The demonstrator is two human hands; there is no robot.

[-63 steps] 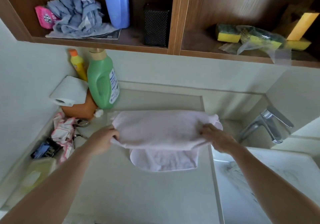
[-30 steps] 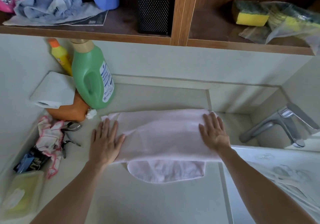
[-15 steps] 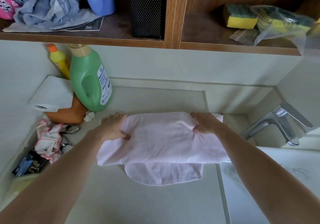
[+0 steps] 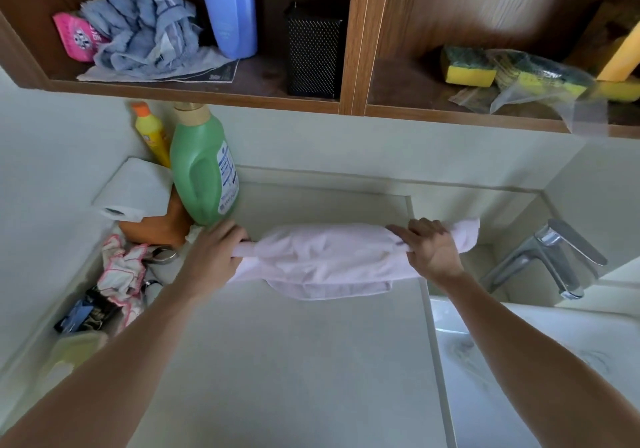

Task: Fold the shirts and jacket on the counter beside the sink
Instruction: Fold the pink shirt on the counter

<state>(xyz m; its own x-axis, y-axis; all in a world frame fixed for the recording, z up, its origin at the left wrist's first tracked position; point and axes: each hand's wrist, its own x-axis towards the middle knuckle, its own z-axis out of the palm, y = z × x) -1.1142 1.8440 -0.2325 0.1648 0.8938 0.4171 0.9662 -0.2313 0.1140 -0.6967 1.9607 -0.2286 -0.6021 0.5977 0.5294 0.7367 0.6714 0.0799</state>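
Observation:
A pale pink shirt (image 4: 325, 257) lies folded into a narrow band across the back of the counter (image 4: 294, 361). My left hand (image 4: 214, 257) grips its left end, fingers curled round the bunched cloth. My right hand (image 4: 427, 250) grips the right end, with a loose flap of cloth sticking out past it toward the sink. A lower layer of the shirt hangs out below the band. No other shirt or jacket shows on the counter.
A green detergent bottle (image 4: 204, 170), yellow bottle (image 4: 152, 134), paper roll (image 4: 135, 189), orange object and a pink-edged cloth (image 4: 121, 274) crowd the left. The tap (image 4: 550, 257) and sink (image 4: 536, 361) lie on the right. A wooden shelf (image 4: 194, 92) hangs overhead.
My hands went from pressing flat on the shirt to gripping its far edge, then folded it toward me into a narrower band. Both hands now grip its ends.

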